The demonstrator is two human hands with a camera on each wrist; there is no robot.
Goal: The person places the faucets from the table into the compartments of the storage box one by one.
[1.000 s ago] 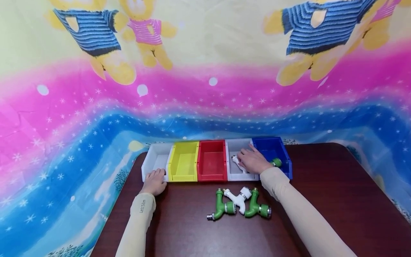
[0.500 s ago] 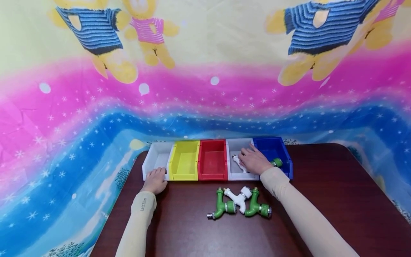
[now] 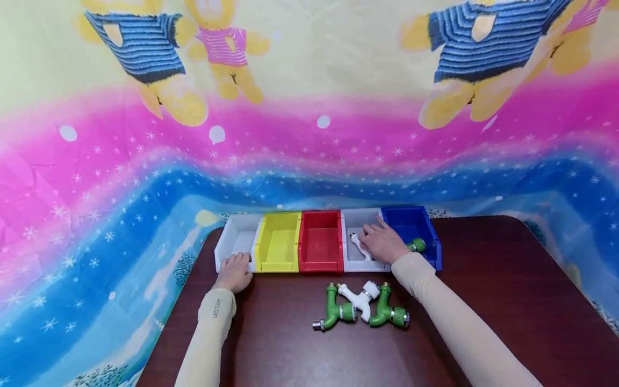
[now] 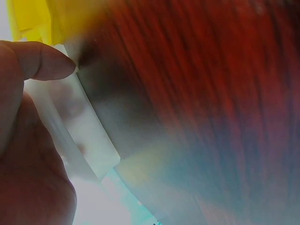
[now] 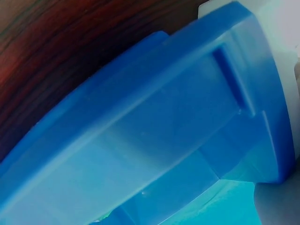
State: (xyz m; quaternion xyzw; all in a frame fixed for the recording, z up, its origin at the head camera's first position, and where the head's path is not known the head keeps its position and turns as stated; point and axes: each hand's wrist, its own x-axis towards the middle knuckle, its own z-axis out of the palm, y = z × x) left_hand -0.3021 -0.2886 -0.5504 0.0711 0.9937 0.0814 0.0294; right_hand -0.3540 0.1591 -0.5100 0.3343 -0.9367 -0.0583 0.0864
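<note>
The dark table (image 3: 300, 355) is spreading before you, bearing five bins side by side: a whitish bin (image 3: 244, 236), a yellow bin (image 3: 276, 266), a red bin (image 3: 320, 266), a grey bin (image 3: 355, 266) and a blue bin (image 3: 437, 258). Your hands are staying apart: your left hand (image 3: 235, 273) is holding the whitish bin's front edge, fingers bending over it. Your right hand (image 3: 384, 244) is dipping into the grey bin over a white tap (image 3: 359, 246); its fingertips are hiding, so whether they are gripping, you cannot tell. Two green taps (image 3: 332, 309) and a second white one (image 3: 358, 300) are lying close together on the table; another green tap (image 3: 417, 245) is lying in the blue bin. The white tap in the grey bin is looking stiff, fairly light, smooth enough to be slipping, and hardly fragile; its straight stem is probably offering your surest hold.
</note>
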